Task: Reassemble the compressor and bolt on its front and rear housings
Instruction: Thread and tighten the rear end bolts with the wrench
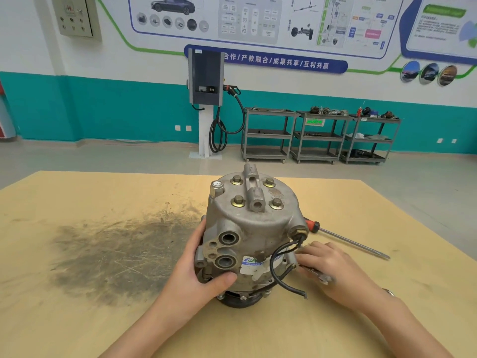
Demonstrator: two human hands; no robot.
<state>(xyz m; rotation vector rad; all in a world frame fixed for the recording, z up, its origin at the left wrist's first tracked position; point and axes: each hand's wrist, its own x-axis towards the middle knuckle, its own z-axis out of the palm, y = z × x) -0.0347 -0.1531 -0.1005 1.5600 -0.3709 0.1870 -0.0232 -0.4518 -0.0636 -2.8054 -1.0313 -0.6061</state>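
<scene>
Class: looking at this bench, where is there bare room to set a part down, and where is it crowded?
Free: the board left of the compressor, though smudged dark, and its near edge between the forearms. Crowded: right of the compressor, where the right hand, a wrench, wires and the screwdriver lie.

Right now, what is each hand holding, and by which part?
Left hand grips the grey metal compressor by its lower side. Right hand holds a metal wrench along its handle.

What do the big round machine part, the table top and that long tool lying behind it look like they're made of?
The compressor looks like cast metal, likely aluminium: dull grey, rough, stained. Its top bolts show a yellowish plated sheen. The table top seems plywood or fibreboard: tan, matt, smeared dark. The screwdriver has a shiny steel-like shaft and a red-and-black handle, probably plastic.
</scene>
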